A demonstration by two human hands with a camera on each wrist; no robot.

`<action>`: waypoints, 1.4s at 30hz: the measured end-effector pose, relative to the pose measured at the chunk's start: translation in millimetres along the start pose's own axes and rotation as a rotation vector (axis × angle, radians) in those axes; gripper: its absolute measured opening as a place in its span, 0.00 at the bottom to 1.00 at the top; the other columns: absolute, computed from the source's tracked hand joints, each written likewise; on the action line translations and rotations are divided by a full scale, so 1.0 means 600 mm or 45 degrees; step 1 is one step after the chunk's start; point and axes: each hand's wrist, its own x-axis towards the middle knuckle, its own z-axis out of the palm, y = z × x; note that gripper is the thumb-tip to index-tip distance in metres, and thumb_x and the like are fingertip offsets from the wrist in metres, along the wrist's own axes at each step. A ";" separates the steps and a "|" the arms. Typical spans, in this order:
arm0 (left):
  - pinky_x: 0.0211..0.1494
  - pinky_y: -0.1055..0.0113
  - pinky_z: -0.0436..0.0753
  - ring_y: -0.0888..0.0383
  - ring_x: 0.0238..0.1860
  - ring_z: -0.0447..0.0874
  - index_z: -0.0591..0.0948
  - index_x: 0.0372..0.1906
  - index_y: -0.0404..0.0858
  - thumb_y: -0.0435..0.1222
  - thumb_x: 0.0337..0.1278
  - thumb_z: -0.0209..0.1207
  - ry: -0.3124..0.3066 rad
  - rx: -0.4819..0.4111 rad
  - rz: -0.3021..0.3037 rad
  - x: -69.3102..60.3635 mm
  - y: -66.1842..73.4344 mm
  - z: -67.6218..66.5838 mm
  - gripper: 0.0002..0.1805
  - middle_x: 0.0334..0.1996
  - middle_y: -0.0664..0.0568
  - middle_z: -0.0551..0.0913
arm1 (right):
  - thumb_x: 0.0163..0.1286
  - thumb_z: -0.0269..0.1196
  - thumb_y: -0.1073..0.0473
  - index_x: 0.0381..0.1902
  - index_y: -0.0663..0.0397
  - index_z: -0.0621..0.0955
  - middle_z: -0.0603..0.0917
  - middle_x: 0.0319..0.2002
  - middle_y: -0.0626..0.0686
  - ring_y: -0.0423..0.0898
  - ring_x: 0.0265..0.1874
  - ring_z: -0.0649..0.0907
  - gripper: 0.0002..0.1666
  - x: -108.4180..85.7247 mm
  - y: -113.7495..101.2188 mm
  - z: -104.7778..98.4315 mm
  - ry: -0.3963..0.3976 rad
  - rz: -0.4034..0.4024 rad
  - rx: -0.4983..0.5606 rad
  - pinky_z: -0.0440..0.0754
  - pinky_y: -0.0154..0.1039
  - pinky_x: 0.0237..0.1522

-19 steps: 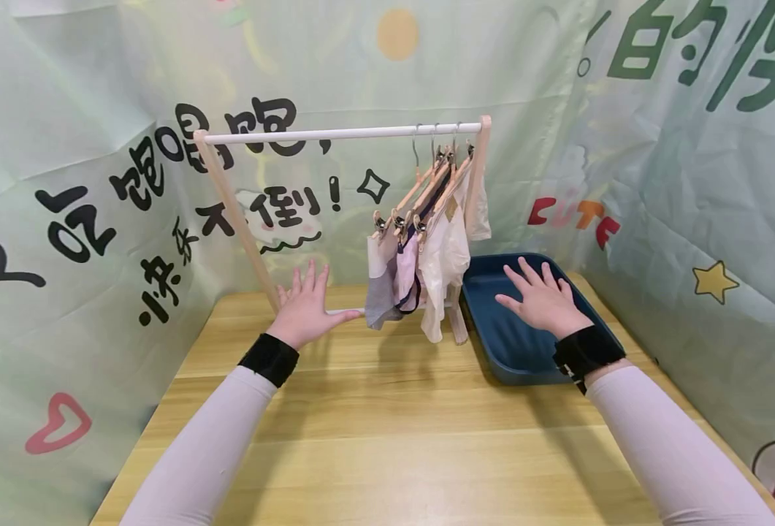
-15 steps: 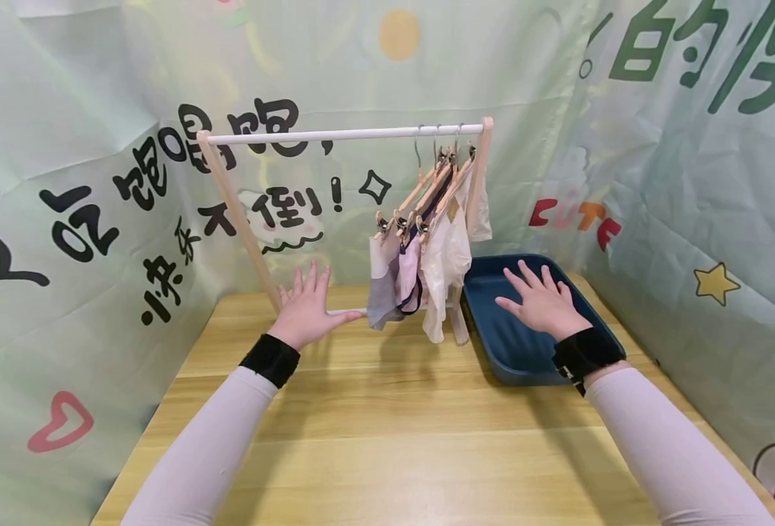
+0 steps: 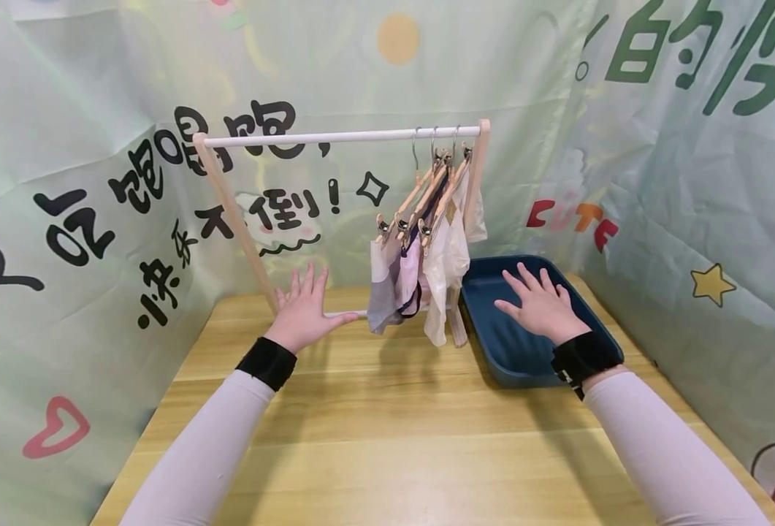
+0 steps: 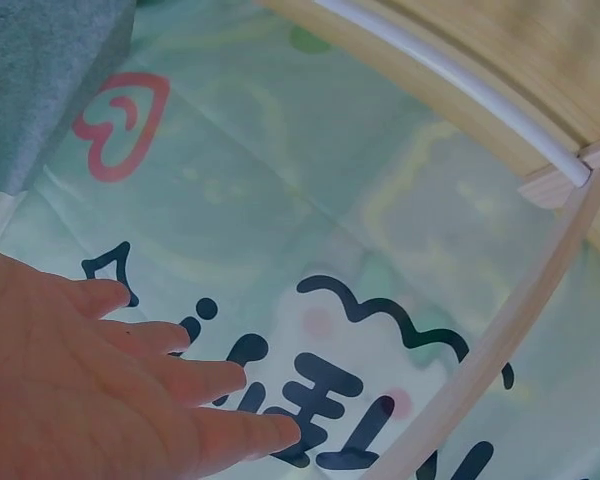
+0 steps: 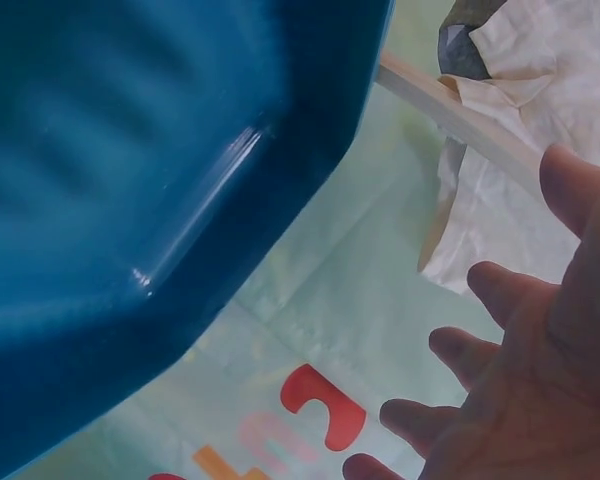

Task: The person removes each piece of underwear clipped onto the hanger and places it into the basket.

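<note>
My left hand (image 3: 302,310) hovers with spread fingers before the lower left of a small wooden clothes rack (image 3: 344,136). Both wrist views show empty palms. My right hand (image 3: 541,307) is held above a dark blue tray (image 3: 502,358), fingers apart, touching nothing I can see. Doll-sized clothes hang on clip hangers at the rack's right end. In front are a white-and-grey garment (image 3: 383,288), a pink one with dark trim (image 3: 410,274) and a cream one (image 3: 445,274). Behind them, a white piece (image 3: 475,215) is partly hidden by the rack's post.
A wood-grain table (image 3: 387,446) carries the rack and the tray. Printed cloth (image 3: 334,66) encloses its back and sides. The tray stands at the right, close beside the rack's right foot (image 3: 456,329).
Both hands stay in place with fingers spread. The hanging clothes sway very slightly to the right, and the head view shifts a little.
</note>
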 end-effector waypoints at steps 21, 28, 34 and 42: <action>0.53 0.49 0.85 0.42 0.46 0.87 0.85 0.45 0.31 0.43 0.73 0.60 0.335 -0.002 0.121 0.005 -0.009 -0.002 0.17 0.44 0.40 0.87 | 0.77 0.62 0.48 0.61 0.61 0.81 0.79 0.62 0.69 0.66 0.62 0.78 0.26 -0.008 0.006 0.002 0.261 -0.041 0.002 0.75 0.65 0.63; 0.52 0.49 0.85 0.43 0.45 0.87 0.84 0.48 0.31 0.41 0.76 0.56 0.467 -0.353 0.100 -0.007 0.030 -0.052 0.16 0.45 0.39 0.88 | 0.78 0.62 0.48 0.60 0.61 0.82 0.81 0.60 0.68 0.66 0.60 0.79 0.25 -0.006 0.004 0.005 0.282 -0.062 0.036 0.76 0.65 0.62; 0.49 0.53 0.84 0.48 0.48 0.84 0.82 0.51 0.35 0.43 0.77 0.56 0.729 -0.657 0.160 -0.036 0.098 -0.116 0.14 0.47 0.44 0.85 | 0.78 0.61 0.50 0.59 0.61 0.83 0.83 0.57 0.66 0.64 0.56 0.81 0.22 -0.004 -0.001 0.011 0.343 -0.077 0.073 0.78 0.63 0.60; 0.61 0.53 0.81 0.46 0.53 0.83 0.78 0.56 0.33 0.40 0.74 0.59 0.801 -0.739 0.226 -0.065 0.160 -0.145 0.16 0.52 0.42 0.83 | 0.78 0.62 0.51 0.58 0.61 0.83 0.83 0.57 0.66 0.63 0.56 0.81 0.22 0.001 -0.001 0.018 0.360 -0.056 0.083 0.78 0.63 0.59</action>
